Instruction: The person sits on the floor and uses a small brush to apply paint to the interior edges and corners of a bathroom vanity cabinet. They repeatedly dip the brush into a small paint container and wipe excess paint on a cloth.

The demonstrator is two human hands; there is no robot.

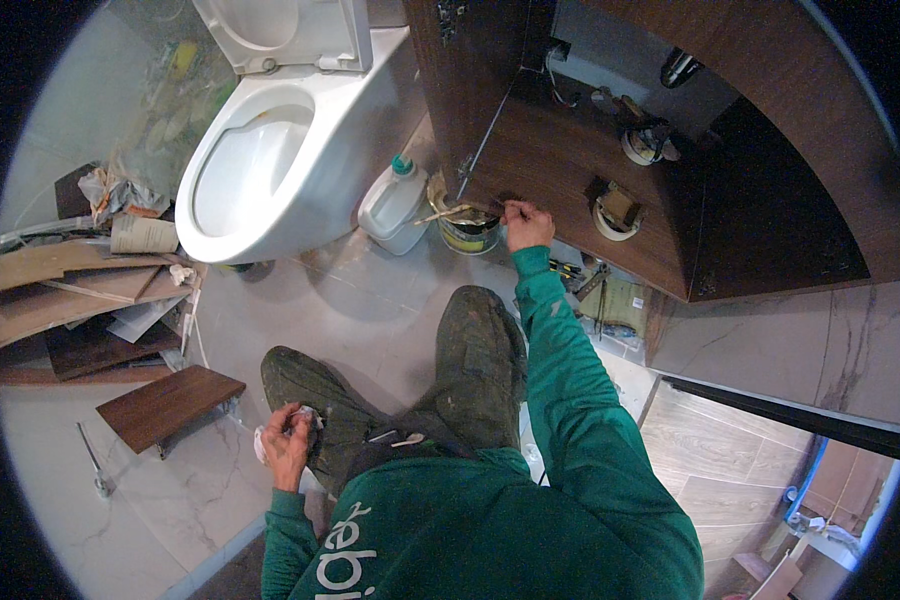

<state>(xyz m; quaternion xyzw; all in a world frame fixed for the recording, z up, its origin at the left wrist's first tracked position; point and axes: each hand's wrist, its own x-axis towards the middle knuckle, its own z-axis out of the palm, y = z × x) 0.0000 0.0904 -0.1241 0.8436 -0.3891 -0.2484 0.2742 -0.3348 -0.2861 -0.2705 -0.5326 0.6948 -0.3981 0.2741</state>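
Observation:
My right hand [527, 226] is closed in a pinch at the front edge of the dark brown cabinet floor [560, 190]. A small dark thing shows at its fingertips, too small to name. Just left of that hand stands an open bucket [468, 238] with a wooden stick [448, 213] across its top. Low on the left, beside my knee, my left hand [286, 446] is closed around a crumpled white cloth [261, 446], and part of it sticks out by the thumb. Inside the cabinet sits a white tub [615, 222] with a brownish block-like thing in it.
A white toilet [255, 170] with raised lid stands ahead left, beside a white jug [394, 208] with green cap. Another small tub [643, 146] sits deeper in the cabinet. Stacked boards [80, 285], a brown panel [170, 408] and tools [567, 270] lie on the floor.

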